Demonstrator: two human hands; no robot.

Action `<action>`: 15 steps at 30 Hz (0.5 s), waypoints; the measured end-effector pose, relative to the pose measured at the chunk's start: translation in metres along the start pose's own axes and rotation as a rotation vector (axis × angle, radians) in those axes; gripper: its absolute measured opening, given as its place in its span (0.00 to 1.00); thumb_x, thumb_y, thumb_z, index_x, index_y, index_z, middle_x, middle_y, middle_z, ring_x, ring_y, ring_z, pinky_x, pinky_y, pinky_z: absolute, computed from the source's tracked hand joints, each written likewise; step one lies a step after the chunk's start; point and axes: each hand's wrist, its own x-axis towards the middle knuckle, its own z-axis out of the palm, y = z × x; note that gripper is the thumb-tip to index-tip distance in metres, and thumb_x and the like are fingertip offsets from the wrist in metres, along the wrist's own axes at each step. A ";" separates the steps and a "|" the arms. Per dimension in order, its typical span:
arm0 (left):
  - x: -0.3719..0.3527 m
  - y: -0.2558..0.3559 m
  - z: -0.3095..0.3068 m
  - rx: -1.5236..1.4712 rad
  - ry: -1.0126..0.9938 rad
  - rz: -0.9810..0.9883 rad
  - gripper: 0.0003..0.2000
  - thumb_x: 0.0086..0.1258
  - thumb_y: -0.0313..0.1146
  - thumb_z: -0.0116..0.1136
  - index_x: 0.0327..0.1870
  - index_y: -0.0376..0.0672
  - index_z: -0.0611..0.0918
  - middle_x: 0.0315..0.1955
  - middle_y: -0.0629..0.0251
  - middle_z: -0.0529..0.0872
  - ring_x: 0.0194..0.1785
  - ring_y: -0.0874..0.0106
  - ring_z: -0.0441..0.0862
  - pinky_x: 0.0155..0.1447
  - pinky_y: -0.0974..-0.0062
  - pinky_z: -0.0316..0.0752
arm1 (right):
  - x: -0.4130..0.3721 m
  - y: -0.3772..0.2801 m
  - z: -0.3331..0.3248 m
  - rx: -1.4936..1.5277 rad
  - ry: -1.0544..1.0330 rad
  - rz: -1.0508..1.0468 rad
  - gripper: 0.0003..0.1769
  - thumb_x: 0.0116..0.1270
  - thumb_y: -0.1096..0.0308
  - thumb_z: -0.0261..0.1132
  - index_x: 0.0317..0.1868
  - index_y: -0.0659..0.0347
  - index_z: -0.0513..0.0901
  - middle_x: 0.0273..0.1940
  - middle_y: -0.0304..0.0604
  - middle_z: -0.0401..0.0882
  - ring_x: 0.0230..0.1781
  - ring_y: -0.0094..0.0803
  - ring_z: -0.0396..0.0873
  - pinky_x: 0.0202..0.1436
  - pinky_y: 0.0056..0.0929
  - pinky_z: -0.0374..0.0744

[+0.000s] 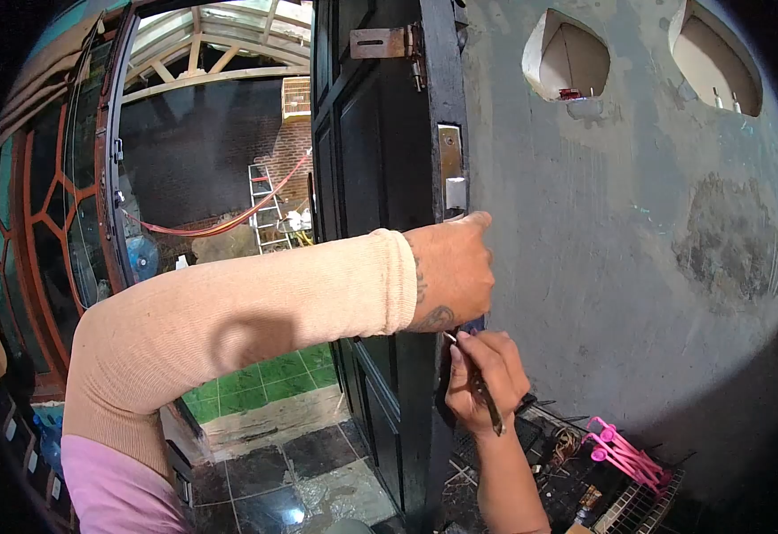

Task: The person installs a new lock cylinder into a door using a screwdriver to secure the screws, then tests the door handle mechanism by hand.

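Note:
A black panelled door (380, 142) stands open, its narrow edge towards me. Set into that edge is a metal lock plate (451, 156) with a latch. My left hand (455, 271), in a long beige sleeve, is closed against the door edge just below the latch; its fingers are mostly hidden, and so is anything inside them. Just under it, my right hand (487, 378) pinches a slim, dark, stick-like tool (493, 405) with a pale tip near the door edge. A bit of something blue (472, 326) shows between the two hands.
A metal hasp (382, 43) juts from the door's upper part. To the right is a grey wall (584, 267) with two cut openings. Pink plastic items (620, 454) and a wire rack (642, 507) lie low on the right. Through the doorway are a ladder (266, 205) and a red hammock (220, 227).

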 end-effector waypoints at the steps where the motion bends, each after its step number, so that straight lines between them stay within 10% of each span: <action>1: -0.001 0.000 0.000 -0.004 0.003 0.002 0.05 0.58 0.40 0.70 0.25 0.54 0.88 0.23 0.80 0.86 0.42 0.76 0.84 0.57 0.66 0.71 | 0.001 -0.001 0.000 -0.008 0.002 0.007 0.12 0.56 0.83 0.73 0.42 0.70 0.83 0.31 0.51 0.79 0.27 0.42 0.79 0.30 0.34 0.78; 15: -0.002 0.000 0.000 -0.016 0.035 -0.003 0.05 0.59 0.40 0.69 0.25 0.53 0.88 0.23 0.79 0.86 0.42 0.76 0.85 0.58 0.65 0.70 | 0.006 -0.006 0.002 -0.002 0.008 0.118 0.10 0.55 0.79 0.76 0.36 0.67 0.83 0.29 0.49 0.80 0.26 0.41 0.79 0.29 0.33 0.77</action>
